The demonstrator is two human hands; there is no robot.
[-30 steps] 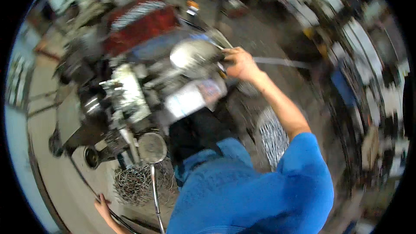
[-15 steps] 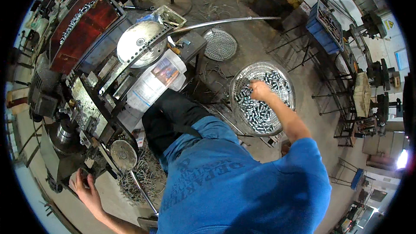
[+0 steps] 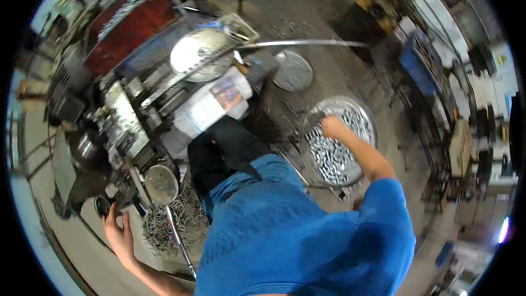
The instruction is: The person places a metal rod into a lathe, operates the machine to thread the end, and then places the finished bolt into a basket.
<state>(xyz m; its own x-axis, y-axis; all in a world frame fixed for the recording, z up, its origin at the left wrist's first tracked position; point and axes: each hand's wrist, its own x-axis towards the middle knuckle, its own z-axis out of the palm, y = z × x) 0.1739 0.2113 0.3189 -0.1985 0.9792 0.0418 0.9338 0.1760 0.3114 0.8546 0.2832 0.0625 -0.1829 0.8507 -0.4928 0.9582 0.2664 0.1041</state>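
- Head view: your right hand (image 3: 332, 127) reaches into the round basin (image 3: 366, 116) of small metal parts (image 3: 334, 159); finger state cannot be told
- Your left hand (image 3: 118, 230), fingers released, rests beside the machine's black handwheel (image 3: 102, 206)

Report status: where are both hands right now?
Right hand in the round tray of small metal parts. Left hand at the machine's lower edge, grip unclear. Swarf pile beside it.

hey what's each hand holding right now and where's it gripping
Right hand is down among metal parts in the round basket; its grip is unclear. Left hand touches the machine's lower edge; any grip is unclear.
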